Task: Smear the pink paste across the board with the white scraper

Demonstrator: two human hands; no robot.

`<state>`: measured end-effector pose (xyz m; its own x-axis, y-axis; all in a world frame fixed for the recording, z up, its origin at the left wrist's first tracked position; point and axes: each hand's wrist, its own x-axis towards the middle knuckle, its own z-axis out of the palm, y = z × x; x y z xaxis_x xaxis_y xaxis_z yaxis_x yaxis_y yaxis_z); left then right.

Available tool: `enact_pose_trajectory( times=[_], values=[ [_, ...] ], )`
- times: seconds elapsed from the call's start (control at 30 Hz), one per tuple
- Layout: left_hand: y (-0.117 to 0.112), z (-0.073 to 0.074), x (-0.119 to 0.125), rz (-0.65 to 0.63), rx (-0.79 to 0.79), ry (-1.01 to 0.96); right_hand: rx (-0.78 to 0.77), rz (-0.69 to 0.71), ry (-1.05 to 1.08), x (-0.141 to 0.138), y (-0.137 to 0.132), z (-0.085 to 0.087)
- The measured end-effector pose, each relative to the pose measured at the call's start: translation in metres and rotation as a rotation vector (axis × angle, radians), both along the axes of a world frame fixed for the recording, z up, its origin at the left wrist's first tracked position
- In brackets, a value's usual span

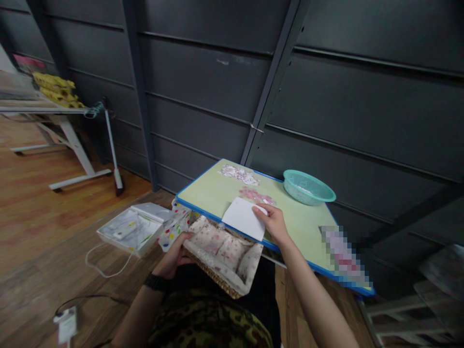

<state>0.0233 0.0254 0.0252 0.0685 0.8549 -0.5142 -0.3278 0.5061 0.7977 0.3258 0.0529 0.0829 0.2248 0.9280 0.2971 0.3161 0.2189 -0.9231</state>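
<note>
My left hand (177,258) is closed on the left end of a lined wicker basket (213,275), which is tilted below the table's front edge. Pale spotted fabric lines the basket, and its inside looks split into compartments. Between the thumb and fingers of my right hand (273,222) is a white card (244,217). It lies at the table edge, partly jutting over the basket. Just beyond the card is a scatter of small pink pieces (255,195). Farther back lies a heap of small whitish pieces (239,174); both are too small to name.
The pale yellow table (297,237) has a blue rim. A turquoise plastic basket (308,188) stands at its back right, near a blurred-out item (344,256). On the left are an open white box (130,229) with a cord and dotted fabric (174,227). A dark panelled wall (203,77) rises behind.
</note>
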Motion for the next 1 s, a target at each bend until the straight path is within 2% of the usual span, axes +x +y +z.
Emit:
enact_pose_trajectory(
  times=[0.07, 0.17, 0.4, 0.53, 0.73, 1.0],
  values=[
    [0.0, 0.0, 0.0, 0.009, -0.001, -0.001, -0.038, 0.031, 0.063, -0.001, 0.001, 0.002],
    [0.001, 0.0, -0.001, 0.005, 0.01, -0.002, -0.015, 0.023, 0.097, 0.001, 0.006, 0.009],
    [0.002, -0.008, -0.006, -0.037, 0.037, 0.004, 0.086, -0.154, -0.045, 0.033, 0.043, 0.026],
    [0.002, -0.007, -0.006, -0.044, 0.034, -0.001, 0.128, -0.273, -0.05, 0.056, 0.055, 0.019],
    [0.001, -0.002, -0.004, -0.016, 0.035, 0.031, 0.211, -0.4, -0.166, 0.069, 0.051, 0.008],
    [0.001, 0.0, -0.003, -0.014, 0.036, 0.022, 0.156, -0.297, -0.223, 0.068, 0.052, 0.004]
  ],
)
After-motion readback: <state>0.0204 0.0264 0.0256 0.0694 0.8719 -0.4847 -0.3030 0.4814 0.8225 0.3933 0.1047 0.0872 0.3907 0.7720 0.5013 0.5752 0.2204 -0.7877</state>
